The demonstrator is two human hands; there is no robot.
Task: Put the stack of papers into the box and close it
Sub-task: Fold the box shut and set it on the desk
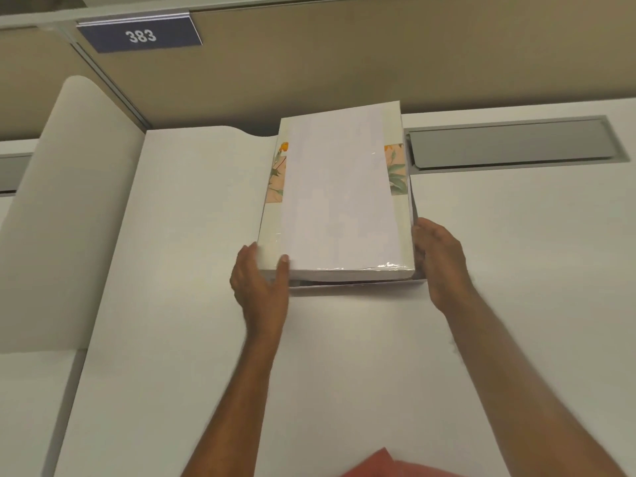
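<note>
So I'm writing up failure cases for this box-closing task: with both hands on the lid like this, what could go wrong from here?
1. The lid sits slightly askew over the box base, whose near edge still shows; pressing down now might jam or crease a wall.
2. The left hand has its thumb on the lid's near corner and could get pinched.
3. The right hand presses from the side, so the box could slide on the smooth desk.

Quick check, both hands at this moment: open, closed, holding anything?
Left hand: gripping the near-left corner of the box lid, thumb on top.
Right hand: pressed against the lid's right side, holding it with the left.
</note>
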